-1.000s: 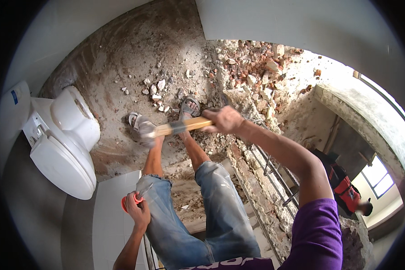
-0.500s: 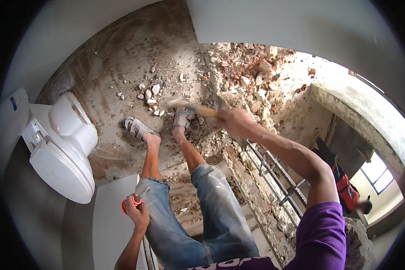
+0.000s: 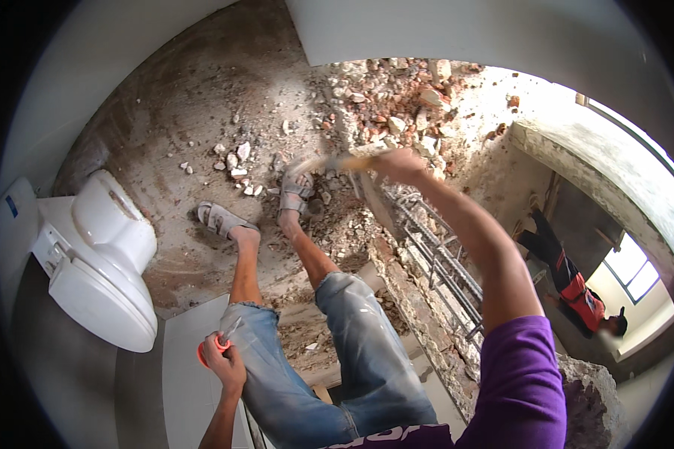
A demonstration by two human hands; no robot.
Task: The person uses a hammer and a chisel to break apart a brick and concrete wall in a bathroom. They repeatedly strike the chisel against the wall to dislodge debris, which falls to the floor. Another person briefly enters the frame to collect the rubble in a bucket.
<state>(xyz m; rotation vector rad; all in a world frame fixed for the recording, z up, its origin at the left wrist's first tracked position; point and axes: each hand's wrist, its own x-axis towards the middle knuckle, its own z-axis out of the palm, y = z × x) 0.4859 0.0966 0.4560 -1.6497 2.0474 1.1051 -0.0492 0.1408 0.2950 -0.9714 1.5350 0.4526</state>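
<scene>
My right hand (image 3: 401, 165) is closed round the wooden handle of a hammer (image 3: 350, 162), held out over the rubble. Motion blurs the hammer's head, which appears just above my right sandal (image 3: 295, 193). Near my left knee, my left hand (image 3: 228, 368) grips a chisel (image 3: 233, 329) with an orange hand guard; its short metal end points up across my jeans (image 3: 277, 374). Exposed steel bars (image 3: 445, 273) run beside a broken concrete edge (image 3: 408, 292), below my right forearm.
A white toilet (image 3: 101, 288) stands at the left. Broken brick and concrete rubble (image 3: 397, 112) lies heaped at the far side, with loose lumps (image 3: 241, 153) near my feet. Beyond an opening at the right is another person (image 3: 577, 288) in red and black. A concrete chunk (image 3: 588, 400) sits lower right.
My right arm and the hammer have shifted slightly up and right. The left hand keeps its grip on the chisel. The person at the right shows more fully.
</scene>
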